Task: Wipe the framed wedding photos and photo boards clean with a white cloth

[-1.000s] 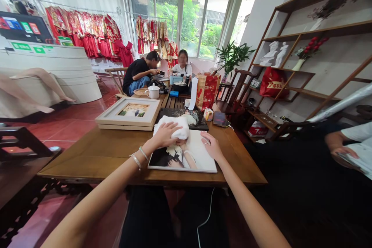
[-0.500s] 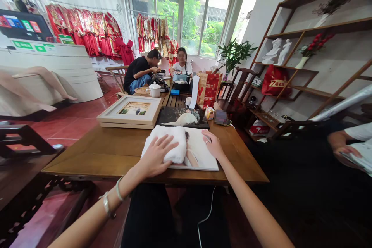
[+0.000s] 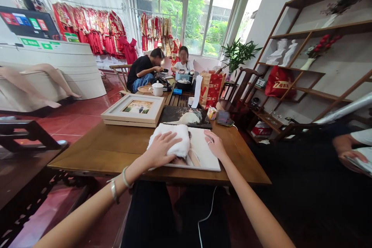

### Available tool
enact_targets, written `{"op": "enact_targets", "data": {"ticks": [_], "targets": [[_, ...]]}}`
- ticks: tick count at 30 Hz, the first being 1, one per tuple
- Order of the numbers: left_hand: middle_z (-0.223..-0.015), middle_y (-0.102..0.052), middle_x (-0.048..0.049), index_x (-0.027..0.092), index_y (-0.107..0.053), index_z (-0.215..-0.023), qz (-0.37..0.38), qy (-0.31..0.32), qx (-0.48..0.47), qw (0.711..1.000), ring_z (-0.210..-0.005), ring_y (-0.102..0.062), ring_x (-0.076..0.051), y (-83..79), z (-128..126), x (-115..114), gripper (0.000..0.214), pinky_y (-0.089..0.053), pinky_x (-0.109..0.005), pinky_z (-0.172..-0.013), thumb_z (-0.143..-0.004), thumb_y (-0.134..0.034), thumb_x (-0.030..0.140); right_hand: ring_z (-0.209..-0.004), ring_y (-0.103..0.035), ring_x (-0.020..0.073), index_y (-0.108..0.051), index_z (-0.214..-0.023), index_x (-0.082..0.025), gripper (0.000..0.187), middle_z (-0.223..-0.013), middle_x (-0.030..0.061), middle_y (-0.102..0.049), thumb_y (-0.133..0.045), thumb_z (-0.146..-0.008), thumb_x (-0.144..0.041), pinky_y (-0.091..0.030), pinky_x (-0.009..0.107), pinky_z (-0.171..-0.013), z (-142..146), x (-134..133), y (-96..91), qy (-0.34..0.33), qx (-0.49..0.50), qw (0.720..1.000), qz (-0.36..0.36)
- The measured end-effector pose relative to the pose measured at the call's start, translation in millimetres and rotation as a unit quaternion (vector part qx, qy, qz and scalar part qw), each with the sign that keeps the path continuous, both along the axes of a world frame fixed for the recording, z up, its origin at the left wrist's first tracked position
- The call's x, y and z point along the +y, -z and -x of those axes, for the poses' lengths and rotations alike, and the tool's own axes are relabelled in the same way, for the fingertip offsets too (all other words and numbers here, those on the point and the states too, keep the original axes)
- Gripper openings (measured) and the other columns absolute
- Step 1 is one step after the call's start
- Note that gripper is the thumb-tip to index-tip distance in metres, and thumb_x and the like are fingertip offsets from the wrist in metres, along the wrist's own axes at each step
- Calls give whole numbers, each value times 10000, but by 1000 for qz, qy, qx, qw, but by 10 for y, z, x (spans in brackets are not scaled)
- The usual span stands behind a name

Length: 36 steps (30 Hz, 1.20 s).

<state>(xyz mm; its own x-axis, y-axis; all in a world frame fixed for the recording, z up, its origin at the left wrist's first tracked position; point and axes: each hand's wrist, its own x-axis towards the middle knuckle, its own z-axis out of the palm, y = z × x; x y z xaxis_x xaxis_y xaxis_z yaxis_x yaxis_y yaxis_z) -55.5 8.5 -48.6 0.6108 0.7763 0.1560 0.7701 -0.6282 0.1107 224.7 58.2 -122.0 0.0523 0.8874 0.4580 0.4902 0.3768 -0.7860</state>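
Observation:
My left hand (image 3: 161, 151) lies with fingers spread on a folded white towel (image 3: 174, 133), pressing it from above. The towel rests on the left part of a flat white panel (image 3: 207, 159) printed with a portrait, whose dark hair shows below the towel. Much of the picture is hidden. On the panel's right side rests my right hand (image 3: 215, 146), fingers extended and a ring on one. A small grey patch shows between these fingers; what it is I cannot make out. Just beyond the panel lies a dark painted board (image 3: 171, 115).
Stacked light-wood picture frames (image 3: 132, 121) stand at the table's left. Behind them are a white lidded cup (image 3: 157, 88) and a patterned paper bag (image 3: 213, 89). A phone (image 3: 223, 117) lies beyond my right hand. Two people sit at the far end; another person's hands (image 3: 348, 151) are at right.
The towel and my left hand have slid slightly away from me across the panel, baring more of the portrait's near edge. My right hand stays on the panel. The view has turned slightly left.

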Motion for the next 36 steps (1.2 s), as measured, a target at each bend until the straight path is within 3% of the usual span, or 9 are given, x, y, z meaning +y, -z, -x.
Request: {"op": "enact_targets", "data": {"ticks": [6, 11, 15, 22, 26, 30, 36], "targets": [[-1449, -389, -118, 247, -438, -1361, -46, -26, 13, 999, -1338, -306, -321, 56, -218, 519, 561, -228, -541, -1066, -820, -534, 364, -1196, -546, 252, -700, -1057, -193, 322, -1210, 100, -644, -549, -791, -292, -358, 465, -1084, -5, -1, 6, -1, -1, 1000, -1], [-1437, -405, -115, 236, -426, -1370, -46, -38, 27, 998, -1330, -317, -324, 9, -311, 595, 549, -227, -555, -1062, -842, -509, 360, -1193, -549, 248, -699, -1056, -181, 331, -1197, 109, -651, -548, -790, -306, -354, 462, -1087, -1, 6, 19, -1, 6, 1000, -6], [-1464, -363, -119, 248, -401, -1391, -31, -20, 25, 999, -1358, -267, -343, 35, -359, 320, 579, -189, -592, -1070, -831, -513, 347, -1191, -551, 260, -702, -1044, -140, 336, -1201, 147, -641, -529, -793, -280, -366, 451, -1083, 14, 0, 8, 1, -3, 1000, 0], [-1502, -292, -101, 281, -309, -1432, -19, 64, 4, 998, -1390, -167, -360, 135, -510, -493, 729, -78, -622, -1093, -766, -578, 404, -1178, -560, 255, -699, -1041, -171, 319, -1212, 123, -639, -507, -793, -227, -373, 465, -1071, 13, 8, 18, 1, -11, 1000, -19], [-1518, -262, -91, 295, -280, -1444, 0, 75, 12, 997, -1397, -150, -355, 99, -546, -613, 744, -90, -622, -1095, -768, -576, 392, -1189, -552, 257, -696, -1053, -164, 334, -1211, 127, -639, -495, -788, -195, -370, 469, -1070, 23, 18, 21, -6, -11, 1000, -24], [-1515, -280, -80, 302, -332, -1425, 24, 58, 34, 997, -1398, -184, -329, -20, -560, -427, 701, -136, -593, -1101, -768, -574, 329, -1183, -557, 246, -701, -1047, -170, 326, -1202, 124, -645, -493, -796, -189, -373, 454, -1070, 32, 24, 12, -3, -15, 999, -28], [-1499, -314, -99, 275, -368, -1414, 2, -7, 64, 998, -1380, -245, -325, -72, -611, 219, 624, -208, -579, -1083, -820, -547, 337, -1164, -572, 242, -695, -1062, -171, 326, -1193, 129, -649, -504, -799, -192, -397, 442, -1050, 34, 32, 2, 4, -26, 999, -20]]}}
